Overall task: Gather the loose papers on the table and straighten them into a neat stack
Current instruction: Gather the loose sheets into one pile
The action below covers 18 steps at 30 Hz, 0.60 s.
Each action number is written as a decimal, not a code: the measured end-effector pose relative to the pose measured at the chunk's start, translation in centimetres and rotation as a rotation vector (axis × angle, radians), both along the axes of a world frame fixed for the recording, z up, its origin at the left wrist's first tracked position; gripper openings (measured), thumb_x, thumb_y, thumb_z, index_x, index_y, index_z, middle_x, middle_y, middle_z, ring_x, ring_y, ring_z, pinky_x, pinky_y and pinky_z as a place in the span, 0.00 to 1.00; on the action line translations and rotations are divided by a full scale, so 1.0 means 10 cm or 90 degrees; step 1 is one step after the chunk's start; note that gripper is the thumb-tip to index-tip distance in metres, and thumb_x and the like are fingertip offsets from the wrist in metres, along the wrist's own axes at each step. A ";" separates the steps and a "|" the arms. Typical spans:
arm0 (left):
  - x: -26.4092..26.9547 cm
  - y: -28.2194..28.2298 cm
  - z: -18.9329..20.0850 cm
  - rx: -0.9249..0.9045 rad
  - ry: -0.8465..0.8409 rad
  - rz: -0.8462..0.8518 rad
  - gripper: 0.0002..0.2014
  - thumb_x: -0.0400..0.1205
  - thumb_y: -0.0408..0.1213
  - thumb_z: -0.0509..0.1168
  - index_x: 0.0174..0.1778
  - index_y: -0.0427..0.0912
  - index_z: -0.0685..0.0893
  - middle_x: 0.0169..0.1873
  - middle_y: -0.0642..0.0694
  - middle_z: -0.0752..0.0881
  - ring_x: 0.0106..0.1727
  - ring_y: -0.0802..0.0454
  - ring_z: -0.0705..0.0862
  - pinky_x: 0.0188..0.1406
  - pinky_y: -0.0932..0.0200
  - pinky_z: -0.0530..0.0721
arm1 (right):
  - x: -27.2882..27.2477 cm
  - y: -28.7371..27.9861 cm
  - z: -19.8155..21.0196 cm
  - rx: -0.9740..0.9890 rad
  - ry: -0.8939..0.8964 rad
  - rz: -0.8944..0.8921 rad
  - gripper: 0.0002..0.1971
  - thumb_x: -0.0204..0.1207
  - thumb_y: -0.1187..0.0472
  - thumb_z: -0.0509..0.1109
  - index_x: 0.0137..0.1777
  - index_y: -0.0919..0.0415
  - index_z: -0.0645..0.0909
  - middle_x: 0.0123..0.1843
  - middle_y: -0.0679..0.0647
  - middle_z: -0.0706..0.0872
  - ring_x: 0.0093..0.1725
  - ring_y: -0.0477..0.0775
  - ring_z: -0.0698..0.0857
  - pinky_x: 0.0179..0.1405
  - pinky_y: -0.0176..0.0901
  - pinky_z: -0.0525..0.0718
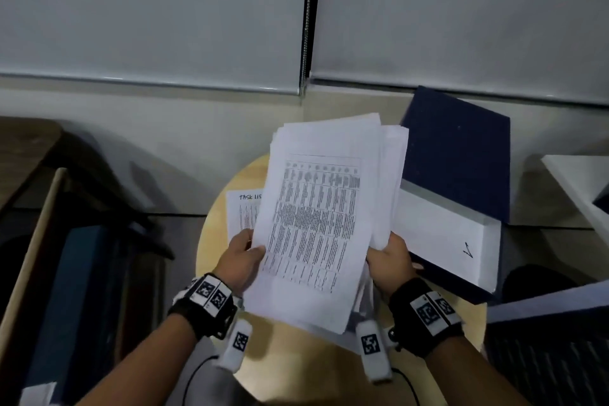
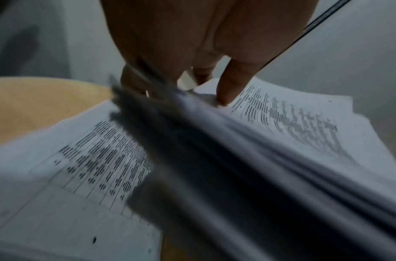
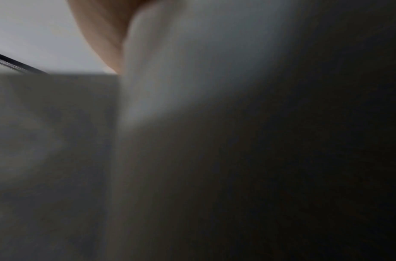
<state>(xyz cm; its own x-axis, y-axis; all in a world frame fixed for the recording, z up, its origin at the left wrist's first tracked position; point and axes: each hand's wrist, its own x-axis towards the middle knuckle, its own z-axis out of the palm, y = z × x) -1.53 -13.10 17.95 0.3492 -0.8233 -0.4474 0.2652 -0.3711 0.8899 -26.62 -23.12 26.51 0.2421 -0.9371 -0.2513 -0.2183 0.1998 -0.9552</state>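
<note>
While one printed sheet (image 1: 242, 212) headed "TASK LIS…" lies flat on the round table (image 1: 214, 224), far left, the job isn't done — it wants gathering too. Left hand (image 1: 242, 260) pinches the bundle of papers (image 1: 316, 221) at its left edge, thumb on top. Bundle's off the table, tilted, edges fanned & uneven. Right hand (image 1: 390, 259) curls round the right edge; right wrist view is blurred, no detail. Best approach, I'd judge: loosen both grips a bit, stand the bundle on its short edge, tap on the table — then square the sides.

Handwritten "TASK LIS" heads the sheet (image 1: 243, 208) lying on the table.
</note>
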 end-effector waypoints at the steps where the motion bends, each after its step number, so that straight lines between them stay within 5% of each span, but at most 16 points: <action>1: -0.09 0.03 0.14 0.002 0.012 0.027 0.13 0.70 0.38 0.69 0.50 0.47 0.80 0.48 0.34 0.87 0.55 0.34 0.87 0.63 0.38 0.82 | -0.01 -0.01 -0.01 -0.004 0.000 -0.002 0.11 0.71 0.70 0.77 0.53 0.62 0.89 0.50 0.53 0.93 0.53 0.54 0.91 0.55 0.53 0.88; 3: -0.22 0.03 0.41 0.018 0.030 0.053 0.14 0.79 0.27 0.62 0.60 0.41 0.72 0.30 0.38 0.83 0.30 0.43 0.87 0.40 0.55 0.88 | -0.03 -0.02 0.00 -0.011 0.005 0.006 0.09 0.73 0.71 0.75 0.50 0.59 0.89 0.45 0.48 0.94 0.48 0.48 0.91 0.47 0.43 0.89; 4: -0.28 0.02 0.50 0.021 0.036 0.040 0.17 0.82 0.23 0.59 0.66 0.37 0.68 0.25 0.35 0.80 0.25 0.38 0.82 0.41 0.47 0.88 | -0.04 -0.01 0.02 -0.010 0.008 0.010 0.09 0.74 0.71 0.75 0.48 0.58 0.89 0.43 0.47 0.94 0.45 0.46 0.91 0.43 0.40 0.88; 6: -0.34 0.02 0.66 0.008 0.024 -0.002 0.21 0.82 0.19 0.57 0.71 0.31 0.67 0.31 0.20 0.77 0.36 0.15 0.71 0.57 0.23 0.67 | -0.05 0.00 0.05 -0.011 0.009 0.021 0.08 0.74 0.71 0.74 0.48 0.59 0.89 0.44 0.49 0.94 0.45 0.49 0.92 0.42 0.41 0.89; 7: -0.32 0.01 0.65 -0.008 0.020 -0.014 0.21 0.81 0.19 0.59 0.70 0.31 0.69 0.37 0.23 0.81 0.43 0.14 0.66 0.60 0.21 0.61 | -0.06 0.00 0.07 -0.014 0.009 0.027 0.08 0.74 0.71 0.73 0.49 0.59 0.89 0.45 0.50 0.94 0.47 0.50 0.92 0.43 0.42 0.89; 9: -0.23 -0.01 0.51 -0.038 0.008 -0.020 0.24 0.78 0.22 0.66 0.70 0.37 0.74 0.54 0.37 0.88 0.51 0.29 0.84 0.70 0.24 0.67 | -0.06 0.01 0.12 -0.017 0.011 0.038 0.08 0.75 0.70 0.73 0.51 0.60 0.89 0.46 0.51 0.94 0.48 0.50 0.92 0.46 0.45 0.89; 11: -0.19 -0.03 0.43 -0.067 -0.042 -0.016 0.27 0.77 0.25 0.67 0.72 0.43 0.73 0.65 0.46 0.85 0.67 0.46 0.83 0.75 0.34 0.71 | -0.06 -0.01 0.13 0.020 -0.002 0.022 0.09 0.78 0.68 0.71 0.56 0.62 0.88 0.50 0.53 0.94 0.53 0.53 0.91 0.55 0.52 0.88; 13: -0.18 -0.07 0.35 -0.096 -0.106 -0.019 0.28 0.77 0.29 0.68 0.74 0.44 0.70 0.68 0.48 0.82 0.71 0.50 0.79 0.76 0.38 0.71 | -0.05 -0.05 0.12 0.101 -0.065 0.005 0.15 0.81 0.55 0.69 0.63 0.62 0.85 0.58 0.56 0.91 0.61 0.56 0.89 0.67 0.58 0.82; 16: -0.20 -0.10 0.25 -0.118 -0.179 -0.029 0.29 0.77 0.34 0.67 0.75 0.45 0.68 0.69 0.49 0.80 0.72 0.51 0.77 0.77 0.42 0.71 | -0.06 -0.06 0.04 0.159 -0.060 0.019 0.35 0.70 0.34 0.73 0.72 0.55 0.78 0.67 0.52 0.87 0.69 0.55 0.83 0.74 0.60 0.75; 18: -0.23 -0.08 0.19 -0.118 -0.224 -0.042 0.26 0.78 0.37 0.66 0.72 0.50 0.69 0.66 0.55 0.81 0.69 0.57 0.79 0.73 0.49 0.74 | -0.03 -0.03 0.04 0.061 0.039 0.055 0.27 0.72 0.50 0.79 0.69 0.57 0.80 0.61 0.49 0.89 0.62 0.52 0.87 0.69 0.56 0.80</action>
<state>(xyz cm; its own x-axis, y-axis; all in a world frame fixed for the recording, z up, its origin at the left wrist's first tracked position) -3.79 -13.94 19.80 0.3977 -0.9048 -0.1522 -0.0867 -0.2022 0.9755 -26.93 -23.40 26.91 0.3029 -0.8841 -0.3559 -0.2961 0.2677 -0.9169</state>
